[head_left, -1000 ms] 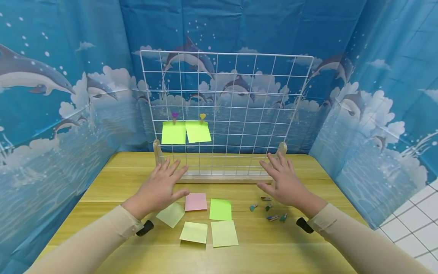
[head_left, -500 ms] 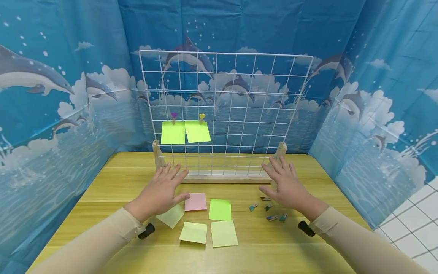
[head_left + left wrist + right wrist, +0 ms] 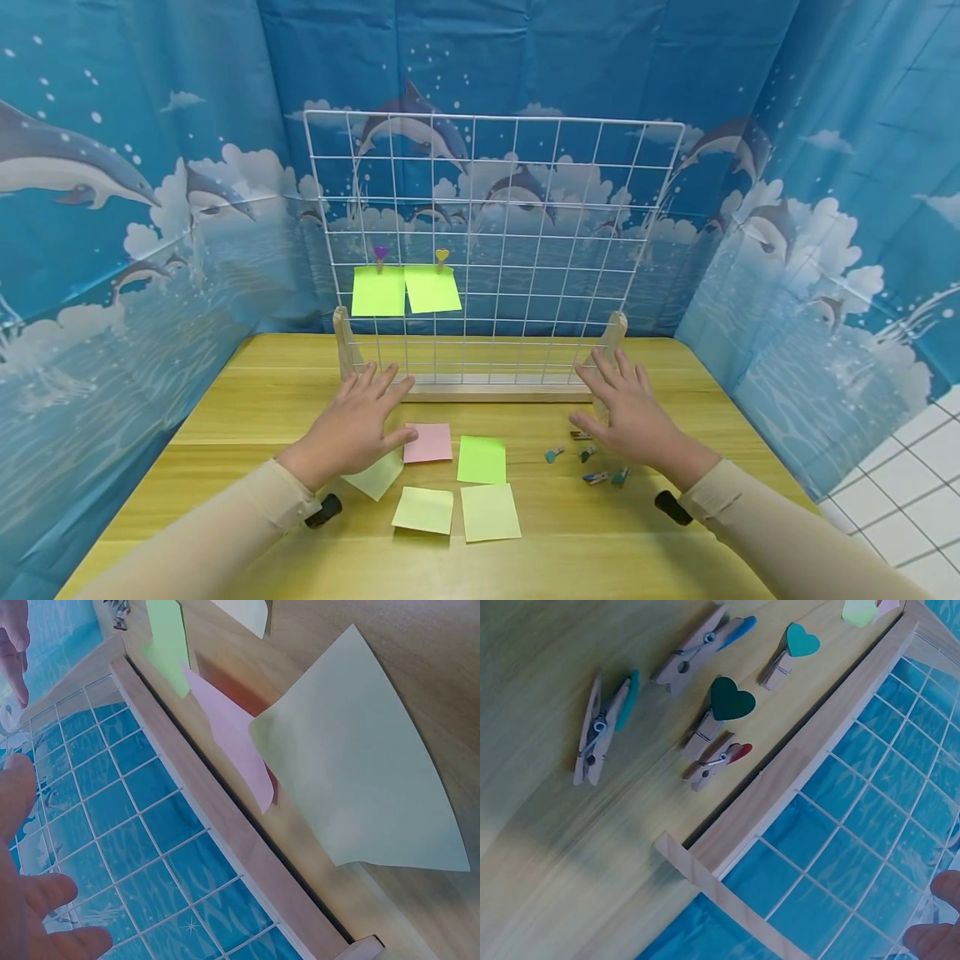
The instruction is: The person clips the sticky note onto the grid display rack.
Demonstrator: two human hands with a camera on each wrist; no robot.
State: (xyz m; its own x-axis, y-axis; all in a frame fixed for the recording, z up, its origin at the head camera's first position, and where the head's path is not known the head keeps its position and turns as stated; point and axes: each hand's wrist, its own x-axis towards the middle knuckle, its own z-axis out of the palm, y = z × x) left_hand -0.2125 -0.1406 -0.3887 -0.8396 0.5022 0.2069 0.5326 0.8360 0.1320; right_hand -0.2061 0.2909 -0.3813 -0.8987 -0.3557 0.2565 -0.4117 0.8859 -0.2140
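Observation:
My left hand hovers with spread fingers over the left side of the table, partly covering a pale green sticky note. Beside its thumb lies a pink sticky note. My right hand, fingers also spread and holding nothing, is above and behind several small wooden clothespins with heart tops, such as a dark green one and a blue one. A bright green note and two pale yellow notes lie mid-table. On the white wire grid, purple and yellow heart clothespins hold two bright green notes.
The grid stands upright in a wooden base with wooden side supports at the back of the yellowish wooden table. Blue dolphin-print curtains surround the table on the left, back and right. White floor tiles show at the right.
Both hands have drawn slightly down, toward the body, with fingers still spread. The notes and clothespins stay where they were; the view has shifted very slightly.

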